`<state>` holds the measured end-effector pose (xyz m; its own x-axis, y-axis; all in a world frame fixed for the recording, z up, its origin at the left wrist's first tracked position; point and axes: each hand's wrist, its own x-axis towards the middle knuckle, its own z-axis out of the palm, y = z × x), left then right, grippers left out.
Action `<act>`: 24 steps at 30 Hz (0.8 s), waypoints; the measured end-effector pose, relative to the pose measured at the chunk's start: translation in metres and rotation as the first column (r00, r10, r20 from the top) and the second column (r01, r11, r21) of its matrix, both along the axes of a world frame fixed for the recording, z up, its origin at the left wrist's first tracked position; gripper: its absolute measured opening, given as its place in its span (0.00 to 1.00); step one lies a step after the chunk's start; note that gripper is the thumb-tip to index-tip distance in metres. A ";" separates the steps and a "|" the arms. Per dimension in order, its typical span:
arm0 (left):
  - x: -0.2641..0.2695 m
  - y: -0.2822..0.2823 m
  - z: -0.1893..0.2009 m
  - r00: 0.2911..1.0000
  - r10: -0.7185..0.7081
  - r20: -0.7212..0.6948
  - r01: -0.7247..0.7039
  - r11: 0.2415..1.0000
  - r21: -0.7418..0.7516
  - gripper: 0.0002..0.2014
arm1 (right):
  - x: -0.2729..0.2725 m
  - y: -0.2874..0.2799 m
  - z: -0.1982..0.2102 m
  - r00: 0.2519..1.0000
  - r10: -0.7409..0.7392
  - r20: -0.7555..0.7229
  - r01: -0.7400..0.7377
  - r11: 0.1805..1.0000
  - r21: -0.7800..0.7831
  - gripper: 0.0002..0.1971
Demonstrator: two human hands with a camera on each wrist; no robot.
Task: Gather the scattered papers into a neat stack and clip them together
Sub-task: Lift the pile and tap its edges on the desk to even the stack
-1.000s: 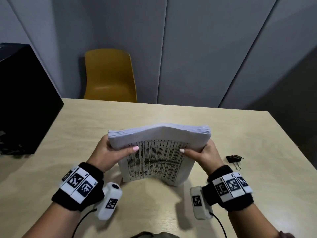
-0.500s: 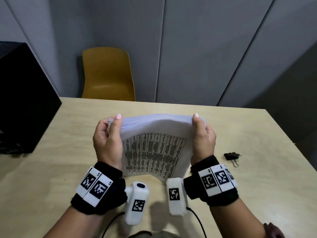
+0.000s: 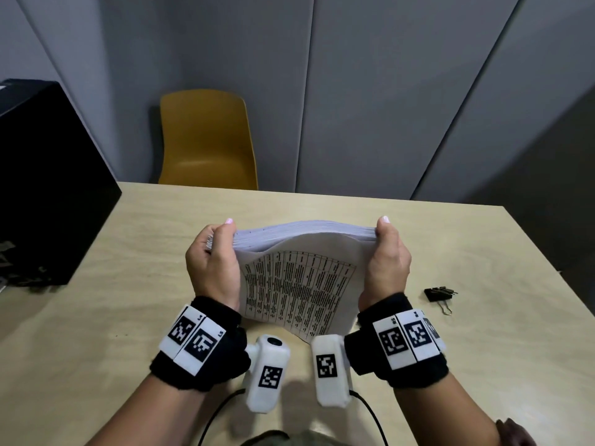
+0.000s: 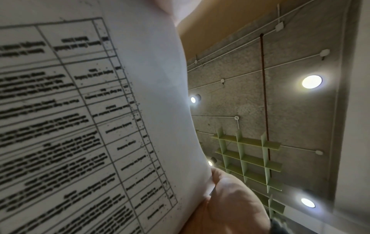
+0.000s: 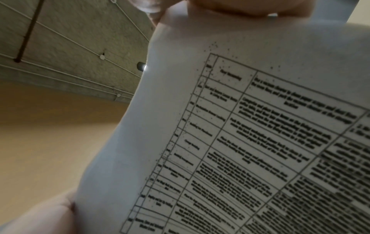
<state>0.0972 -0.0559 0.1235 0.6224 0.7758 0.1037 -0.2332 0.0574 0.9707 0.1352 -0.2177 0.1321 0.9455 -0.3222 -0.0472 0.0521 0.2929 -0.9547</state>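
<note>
A thick stack of white papers (image 3: 299,284) stands on its lower edge on the table, its printed table facing me and its top edge bowed upward. My left hand (image 3: 214,262) grips the stack's left side and my right hand (image 3: 388,262) grips its right side, fingertips reaching the top corners. A black binder clip (image 3: 438,292) lies on the table to the right of my right hand, untouched. In the left wrist view the printed sheet (image 4: 80,110) fills the left half beside my palm (image 4: 230,197). The right wrist view shows the same sheet (image 5: 220,126).
The light wooden table (image 3: 483,333) reaches to a far edge with a yellow chair (image 3: 206,140) behind it. A large black box (image 3: 48,181) sits on the table's left side. Grey wall panels stand at the back.
Both hands have slid from a thumbs-on-front hold to the stack's side edges, and the stack has been raised more upright. The last half second shows almost no movement.
</note>
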 end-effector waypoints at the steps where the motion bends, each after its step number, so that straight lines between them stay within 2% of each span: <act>1: 0.001 0.000 0.001 1.000 0.001 -0.002 -0.001 1.000 0.012 0.17 | 0.000 0.000 0.000 1.000 0.012 -0.012 -0.012 1.000 0.009 0.18; 4: 0.003 0.003 0.001 1.000 -0.004 -0.019 0.004 0.999 0.041 0.17 | 0.000 -0.001 -0.001 0.999 0.048 0.006 -0.048 0.998 0.029 0.20; 7: 0.004 0.003 0.001 1.000 -0.018 -0.006 0.018 1.000 0.016 0.13 | 0.000 -0.002 -0.002 0.998 0.024 0.066 -0.023 1.000 -0.010 0.17; 9: 0.004 0.002 0.000 1.000 -0.017 0.003 0.017 0.998 0.056 0.16 | 0.001 -0.003 -0.005 0.998 0.033 0.054 -0.032 0.999 -0.022 0.17; 10: 0.004 0.001 0.001 1.000 -0.015 0.002 0.015 0.997 0.070 0.19 | 0.003 -0.004 -0.006 0.997 0.067 0.039 -0.067 0.998 -0.006 0.20; 12: 0.003 0.003 0.004 0.999 -0.042 0.017 0.042 0.999 0.033 0.23 | 0.005 -0.007 -0.008 0.978 0.208 0.028 -0.209 0.977 0.033 0.36; 13: 0.002 0.004 0.004 0.994 -0.098 0.038 0.098 0.995 -0.005 0.24 | 0.004 -0.010 -0.007 0.957 0.290 0.033 -0.290 0.957 0.007 0.40; 14: 0.000 0.008 0.005 0.978 -0.190 0.084 0.193 0.980 -0.041 0.23 | 0.004 -0.015 -0.009 0.937 0.345 0.057 -0.343 0.938 -0.052 0.37; 15: -0.003 0.012 0.005 0.946 -0.295 0.132 0.304 0.951 -0.054 0.21 | 0.004 -0.020 -0.012 0.916 0.392 0.087 -0.382 0.917 -0.120 0.31; 16: -0.007 0.017 0.004 0.908 -0.393 0.143 0.398 0.918 -0.006 0.22 | 0.004 -0.025 -0.016 0.897 0.423 0.126 -0.394 0.897 -0.201 0.30; 18: -0.008 0.027 -0.004 0.854 -0.520 0.019 0.506 0.838 0.207 0.29 | 0.008 -0.037 -0.027 0.877 0.455 0.157 -0.386 0.860 -0.334 0.32; 20: -0.006 0.037 -0.013 0.823 -0.551 -0.138 0.565 0.771 0.294 0.33 | 0.014 -0.044 -0.037 0.869 0.478 0.127 -0.414 0.844 -0.342 0.22; 22: -0.003 0.046 -0.021 0.748 -0.632 -0.201 0.663 0.697 0.275 0.26 | 0.018 -0.046 -0.034 0.851 0.521 0.064 -0.478 0.820 -0.314 0.13; 24: -0.001 0.051 -0.026 0.703 -0.657 -0.271 0.710 0.625 0.325 0.12 | 0.021 -0.046 -0.032 0.828 0.556 0.072 -0.514 0.803 -0.301 0.17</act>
